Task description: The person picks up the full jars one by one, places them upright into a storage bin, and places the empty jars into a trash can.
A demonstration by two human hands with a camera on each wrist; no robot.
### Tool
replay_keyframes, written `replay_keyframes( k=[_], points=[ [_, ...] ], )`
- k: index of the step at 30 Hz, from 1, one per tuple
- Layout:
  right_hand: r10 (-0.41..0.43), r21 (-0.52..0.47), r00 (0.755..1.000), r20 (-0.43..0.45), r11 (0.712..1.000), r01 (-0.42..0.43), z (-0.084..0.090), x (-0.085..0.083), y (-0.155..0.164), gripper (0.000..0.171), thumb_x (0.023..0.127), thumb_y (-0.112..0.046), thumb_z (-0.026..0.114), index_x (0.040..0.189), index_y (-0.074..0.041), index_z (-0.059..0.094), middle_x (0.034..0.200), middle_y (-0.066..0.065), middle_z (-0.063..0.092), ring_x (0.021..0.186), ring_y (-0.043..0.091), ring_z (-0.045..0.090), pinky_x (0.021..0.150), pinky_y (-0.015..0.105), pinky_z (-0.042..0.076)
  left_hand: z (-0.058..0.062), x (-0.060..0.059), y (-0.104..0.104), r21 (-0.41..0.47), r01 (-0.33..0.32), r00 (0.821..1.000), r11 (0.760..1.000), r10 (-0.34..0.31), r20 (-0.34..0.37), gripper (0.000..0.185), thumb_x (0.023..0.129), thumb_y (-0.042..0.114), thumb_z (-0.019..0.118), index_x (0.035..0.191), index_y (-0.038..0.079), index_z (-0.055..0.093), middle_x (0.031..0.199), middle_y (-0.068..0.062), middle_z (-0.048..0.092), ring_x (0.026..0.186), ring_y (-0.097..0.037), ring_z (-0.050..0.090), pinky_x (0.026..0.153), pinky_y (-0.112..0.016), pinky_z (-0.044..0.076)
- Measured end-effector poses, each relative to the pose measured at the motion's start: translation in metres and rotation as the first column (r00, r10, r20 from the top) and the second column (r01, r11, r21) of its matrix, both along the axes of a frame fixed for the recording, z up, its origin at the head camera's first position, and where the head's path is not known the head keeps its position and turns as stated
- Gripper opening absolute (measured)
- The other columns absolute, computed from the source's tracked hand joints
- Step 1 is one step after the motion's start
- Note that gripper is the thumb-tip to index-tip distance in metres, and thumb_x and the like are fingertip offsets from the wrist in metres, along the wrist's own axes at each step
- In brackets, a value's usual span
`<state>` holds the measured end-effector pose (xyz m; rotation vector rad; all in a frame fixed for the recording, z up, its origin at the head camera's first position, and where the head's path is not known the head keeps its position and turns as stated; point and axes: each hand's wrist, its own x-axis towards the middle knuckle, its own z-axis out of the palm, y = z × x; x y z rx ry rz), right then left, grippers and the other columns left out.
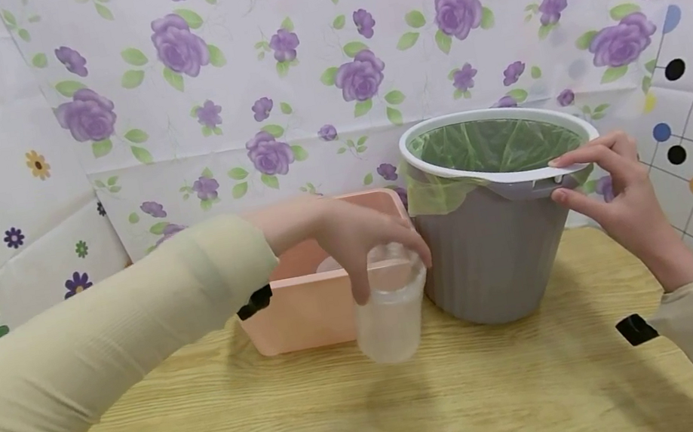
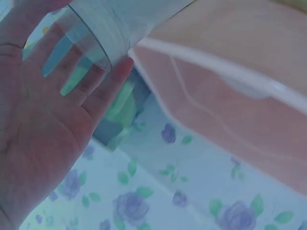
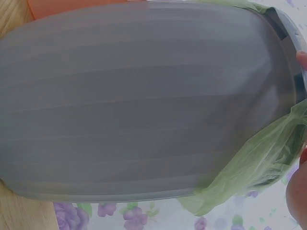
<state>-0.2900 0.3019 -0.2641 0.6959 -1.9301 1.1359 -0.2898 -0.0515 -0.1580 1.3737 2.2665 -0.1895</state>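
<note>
My left hand (image 1: 353, 234) grips a clear plastic cup (image 1: 392, 327) from above, thumb and fingers spread round its rim. The cup stands upright in front of the pink plastic tub (image 1: 311, 314). In the left wrist view the fingers lie along the see-through wall of the cup (image 2: 103, 33). Over on the right, my right hand (image 1: 624, 188) pinches the white rim of a grey trash can (image 1: 485, 261), fingers on top and thumb below. A thin green bag (image 1: 492, 142) lines the can and folds over its edge. The right wrist view is mostly the can's ribbed side (image 3: 144, 105).
Inside the tub lies a whitish item (image 1: 328, 264), mostly hidden by my left hand. Tub and can stand side by side at the back of the wood-grain table (image 1: 272, 427). Behind them hangs a flowered cloth (image 1: 299, 94), with patterned sheets at both sides.
</note>
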Motion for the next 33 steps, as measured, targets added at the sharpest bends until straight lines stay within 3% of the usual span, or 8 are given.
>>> replay_keyframes(
  k=[3,7,12,23,26,33],
  points=[
    [0.0,-0.002,1.0,-0.009,1.0,0.0,0.003,0.004,-0.003,0.035,0.077,0.012,0.071,0.111,0.007,0.066,0.104,-0.016,0.045,0.114,0.006,0.033,0.089,0.016,0.026,0.016,0.003,0.001,0.022,-0.003,0.999,1.0,0.003,-0.038,0.087,0.073,0.013,0.084,0.148,0.026,0.042,0.156,0.003,0.036,0.145,-0.019,0.028,0.118,-0.041,0.032],
    [0.003,-0.001,1.0,-0.015,1.0,-0.003,0.004,0.006,-0.004,0.035,0.077,0.013,0.071,0.111,0.007,0.066,0.104,-0.016,0.044,0.112,0.006,0.033,0.089,0.016,0.026,0.035,0.008,0.002,0.025,-0.059,0.996,0.998,0.061,-0.072,0.087,0.074,0.014,0.084,0.147,0.033,0.042,0.156,0.003,0.032,0.145,-0.02,0.027,0.117,-0.043,0.033],
    [0.013,-0.003,1.0,-0.001,1.0,-0.013,0.002,0.003,-0.002,0.035,0.077,0.013,0.071,0.111,0.007,0.066,0.106,-0.018,0.044,0.115,0.006,0.033,0.092,0.016,0.027,0.057,0.011,0.003,0.025,-0.093,0.99,0.995,0.095,-0.104,0.086,0.075,0.013,0.083,0.147,0.037,0.043,0.151,0.004,0.033,0.136,-0.018,0.034,0.111,-0.04,0.039],
    [0.004,0.001,1.0,0.01,1.0,-0.004,-0.002,0.0,0.0,0.036,0.077,0.012,0.072,0.112,0.006,0.066,0.106,-0.017,0.044,0.115,0.006,0.033,0.089,0.016,0.028,0.099,0.002,-0.004,0.119,-0.097,0.969,0.988,0.121,-0.214,0.088,0.075,0.014,0.082,0.15,0.032,0.039,0.148,0.001,0.035,0.135,-0.024,0.035,0.107,-0.043,0.043],
    [0.008,0.006,1.0,0.005,1.0,-0.008,-0.001,0.001,-0.002,0.036,0.077,0.013,0.072,0.112,0.006,0.066,0.106,-0.018,0.044,0.115,0.006,0.033,0.089,0.016,0.028,0.11,0.001,-0.008,0.159,-0.113,0.957,0.981,0.15,-0.248,0.089,0.075,0.014,0.081,0.15,0.033,0.038,0.148,-0.001,0.036,0.136,-0.025,0.035,0.107,-0.044,0.043],
    [0.017,0.005,1.0,-0.026,1.0,-0.017,0.0,0.001,-0.002,0.036,0.076,0.014,0.071,0.111,0.007,0.066,0.106,-0.018,0.045,0.114,0.006,0.034,0.09,0.016,0.028,0.135,0.001,-0.013,0.26,-0.157,0.906,0.953,0.244,-0.345,0.09,0.077,0.017,0.082,0.15,0.039,0.035,0.149,-0.001,0.033,0.136,-0.025,0.032,0.104,-0.042,0.046]
  ],
)
